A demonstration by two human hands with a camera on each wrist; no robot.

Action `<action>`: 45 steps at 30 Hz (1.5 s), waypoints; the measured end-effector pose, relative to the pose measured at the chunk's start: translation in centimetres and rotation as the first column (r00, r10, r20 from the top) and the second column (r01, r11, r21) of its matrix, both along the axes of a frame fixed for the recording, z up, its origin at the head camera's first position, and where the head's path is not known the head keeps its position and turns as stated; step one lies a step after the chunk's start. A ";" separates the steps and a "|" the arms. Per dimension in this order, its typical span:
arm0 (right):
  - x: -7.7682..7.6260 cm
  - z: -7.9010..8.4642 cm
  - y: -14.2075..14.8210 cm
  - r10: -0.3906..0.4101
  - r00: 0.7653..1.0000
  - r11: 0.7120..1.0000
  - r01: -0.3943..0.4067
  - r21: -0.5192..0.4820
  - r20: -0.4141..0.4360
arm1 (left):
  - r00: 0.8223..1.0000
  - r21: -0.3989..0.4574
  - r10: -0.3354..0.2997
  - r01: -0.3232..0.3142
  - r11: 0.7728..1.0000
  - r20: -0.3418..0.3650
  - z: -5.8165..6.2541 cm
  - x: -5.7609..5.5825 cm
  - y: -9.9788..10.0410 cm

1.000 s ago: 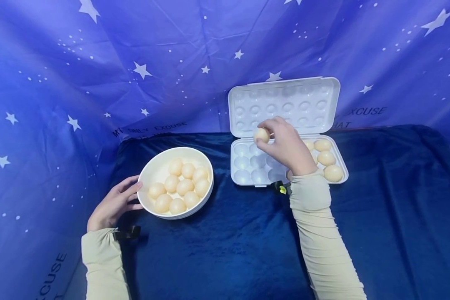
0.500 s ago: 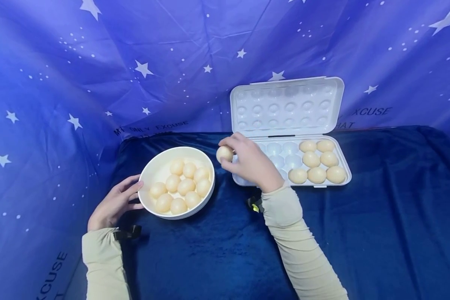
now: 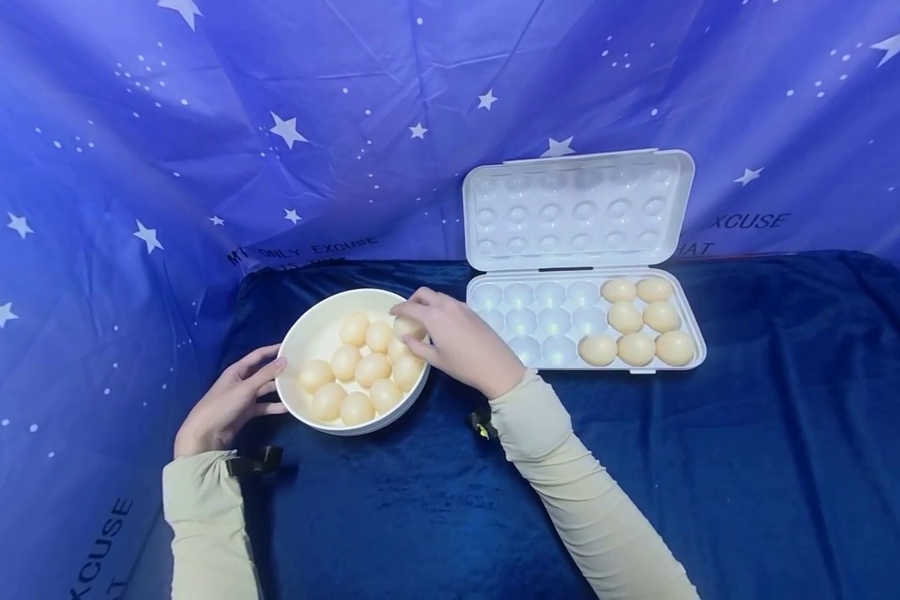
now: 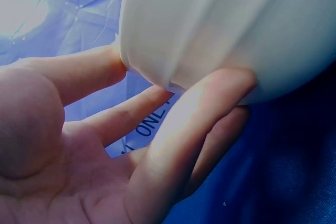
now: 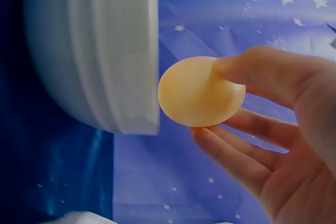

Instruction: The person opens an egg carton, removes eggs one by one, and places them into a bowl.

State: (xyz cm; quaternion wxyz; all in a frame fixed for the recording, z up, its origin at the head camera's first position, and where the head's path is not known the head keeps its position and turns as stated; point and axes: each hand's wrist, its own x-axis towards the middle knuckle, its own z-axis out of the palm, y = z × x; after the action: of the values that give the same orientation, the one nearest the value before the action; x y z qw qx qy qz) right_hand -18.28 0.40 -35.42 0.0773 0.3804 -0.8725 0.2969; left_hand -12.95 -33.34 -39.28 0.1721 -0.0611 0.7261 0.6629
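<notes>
My left hand [image 3: 228,404] holds the white bowl [image 3: 306,337] at its left side, thumb at the rim and fingers against the outer wall [image 4: 210,35]. Several cream-coloured eggs [image 3: 345,362] lie in the bowl. Over the bowl's right rim, my right hand [image 3: 461,337] pinches one more egg [image 5: 191,95] between thumb and fingers. In the right wrist view this egg shows just beyond the bowl's rim. To the right, a white egg box [image 3: 554,321] stands with its lid [image 3: 581,208] raised; eggs [image 3: 636,348] fill its right-hand cups, and the left-hand cups are bare.
A dark blue velvet cloth [image 3: 435,500] covers the table under the bowl and the egg box. Behind hangs a blue curtain [image 3: 360,83] with white stars, close to the raised lid. It also runs along the left side.
My right hand has carried the egg left, from over the egg box to the bowl's right rim. The left hand stays on the bowl.
</notes>
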 end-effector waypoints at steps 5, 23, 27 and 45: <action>0.0 -0.9 -0.8 0.020 1.000 0.997 -0.020 0.080 0.003 | 1.000 0.008 0.006 -0.006 1.000 0.005 0.0 0.0 0.1; 0.0 -2.3 -1.6 0.063 0.989 0.981 -0.037 0.191 -0.134 | 1.000 -0.009 0.007 -0.007 1.000 0.001 0.1 -0.2 0.2; 0.0 -2.3 -1.6 0.069 0.987 0.982 -0.042 0.185 -0.143 | 1.000 -0.021 0.005 -0.005 1.000 0.003 0.1 -0.1 0.1; 0.3 -0.6 1.2 0.020 0.995 0.982 -0.001 0.189 -0.101 | 1.000 -0.003 0.007 -0.007 1.000 -0.005 -0.1 0.1 0.1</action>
State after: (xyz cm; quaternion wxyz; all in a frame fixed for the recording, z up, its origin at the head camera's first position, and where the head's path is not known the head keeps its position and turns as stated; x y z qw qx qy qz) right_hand -17.97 1.64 -36.05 0.0838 0.4054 -0.8894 0.1936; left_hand -12.83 -33.25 -39.43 0.1680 -0.0625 0.7274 0.6624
